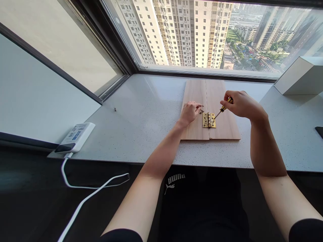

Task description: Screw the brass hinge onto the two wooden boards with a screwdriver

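Note:
Two light wooden boards (196, 94) lie side by side on the grey stone sill. A brass hinge (209, 120) sits across their seam near the front. My right hand (241, 105) is closed on a yellow-and-black screwdriver (223, 108), its tip resting on the hinge's right leaf. My left hand (189, 111) rests on the left board, fingers curled and pinched at a few small screws (201, 110) just above the hinge.
A white power bank (75, 137) with a white cable (85, 198) lies at the sill's left front edge. A lone small screw (115, 109) sits further left. A white box (300, 75) stands at the right. A dark object (319, 131) shows at the right edge.

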Tool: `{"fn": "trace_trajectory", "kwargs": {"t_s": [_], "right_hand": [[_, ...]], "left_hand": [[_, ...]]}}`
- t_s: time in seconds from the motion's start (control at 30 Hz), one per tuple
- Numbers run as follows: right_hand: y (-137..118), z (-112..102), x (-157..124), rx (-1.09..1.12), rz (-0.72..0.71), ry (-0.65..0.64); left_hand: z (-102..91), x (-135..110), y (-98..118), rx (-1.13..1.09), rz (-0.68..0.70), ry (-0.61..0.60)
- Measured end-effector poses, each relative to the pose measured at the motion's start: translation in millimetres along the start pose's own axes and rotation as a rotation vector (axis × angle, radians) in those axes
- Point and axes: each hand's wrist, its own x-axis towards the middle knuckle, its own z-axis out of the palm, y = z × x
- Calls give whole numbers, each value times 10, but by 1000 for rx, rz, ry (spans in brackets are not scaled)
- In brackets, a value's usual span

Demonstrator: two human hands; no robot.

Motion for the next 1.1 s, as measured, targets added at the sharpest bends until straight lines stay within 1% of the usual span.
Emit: {"fn": "trace_trajectory", "kwargs": {"t_s": [0.13, 0.3, 0.5, 0.73, 0.8, 0.87, 1.0, 1.07, 1.1], "right_hand": [[-34, 25, 22, -23, 21, -40], [-22, 57, 21, -36, 25, -28], [-69, 188, 46, -53, 0, 81], [-287, 302, 66, -188, 109, 130], [-299, 308, 52, -192, 83, 124], [-281, 297, 31, -174, 24, 95], [-229, 252, -9, -86, -88, 33], [-227, 245, -14, -64, -88, 38], [-233, 249, -11, -70, -66, 51]], "left_hand": [[23, -20, -22, 53, -14, -45], [26, -23, 6, 71, -22, -57], [36, -28, 0, 9, 8, 4], [23, -50, 80, -25, 56, 97], [16, -52, 98, -23, 60, 115], [14, -55, 108, -21, 61, 130], [23, -64, 120, -21, 66, 139], [29, -70, 129, -28, 74, 131], [32, -72, 135, -32, 78, 126]]}}
